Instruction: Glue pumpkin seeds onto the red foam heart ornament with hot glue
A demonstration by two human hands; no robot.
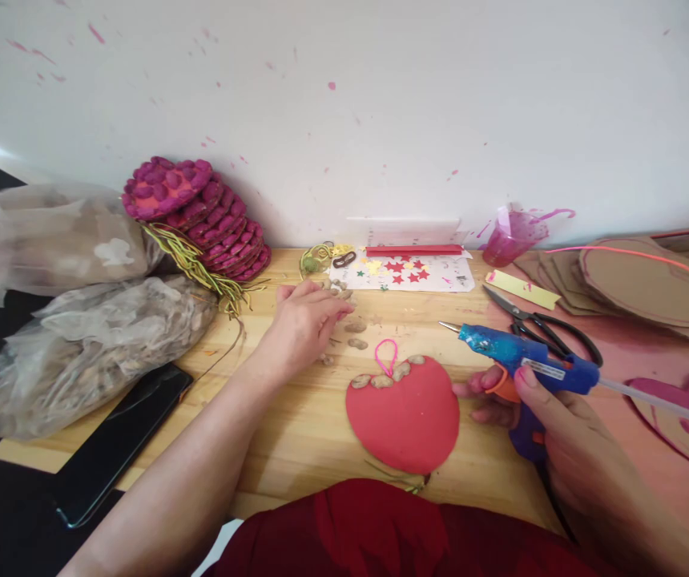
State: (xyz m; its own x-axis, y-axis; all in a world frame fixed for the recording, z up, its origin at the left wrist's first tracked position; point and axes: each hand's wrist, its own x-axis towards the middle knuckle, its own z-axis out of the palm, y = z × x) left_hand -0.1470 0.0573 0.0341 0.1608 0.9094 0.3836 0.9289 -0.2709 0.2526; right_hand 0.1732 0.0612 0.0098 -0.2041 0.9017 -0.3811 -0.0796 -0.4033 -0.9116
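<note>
In my right hand (552, 417) is a blue hot glue gun (504, 344), its metal nozzle pointing left and a clear glue stick coming out of its back. A finger lies on the orange trigger. My left hand (308, 320) hovers over loose peanuts (355, 328) on the table, fingers stretched to the right; what lies under the palm is hidden. Between my hands lies a red heart-shaped piece (404, 417) with a pink loop (386, 357) at its top. Several peanuts (401, 372) line its upper edge.
A stack of purple peanut-covered pieces (200, 208) leans at the back left, beside bags (104, 344) and a black phone (122, 441). Star cutouts (401, 268) lie on paper at the wall. Scissors (537, 320), a pink-stained cup (513, 236) and cardboard shapes (650, 284) stand right.
</note>
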